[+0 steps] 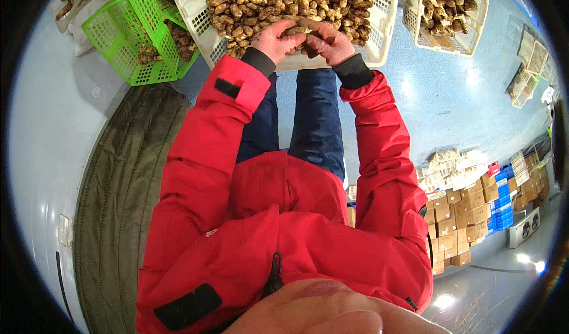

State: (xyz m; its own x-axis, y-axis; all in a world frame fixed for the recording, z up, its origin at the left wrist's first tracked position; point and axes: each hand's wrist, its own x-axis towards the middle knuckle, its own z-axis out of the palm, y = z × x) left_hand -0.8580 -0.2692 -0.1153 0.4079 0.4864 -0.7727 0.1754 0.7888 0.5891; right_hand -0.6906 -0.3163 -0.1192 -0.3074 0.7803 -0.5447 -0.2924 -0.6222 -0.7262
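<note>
My left hand [276,41] and my right hand [333,42] meet over the near side of a white plastic crate [383,25]. Between their fingertips they hold one brown knobby piece [299,31], which looks like a root or a mushroom; I cannot tell its kind. Both hands are closed around it, the left at its left end and the right at its right end. Below and beyond them, a heap of similar brown, stubby pieces [284,3] fills the crate. The fingers hide part of the held piece.
Green crates [127,38] stand left, some holding brown pieces. Another white crate [468,41] with larger brown pieces is at right. A dark quilted cover [127,204] hangs or lies at left. Cardboard boxes [459,221] and blue crates [502,201] are stacked lower right.
</note>
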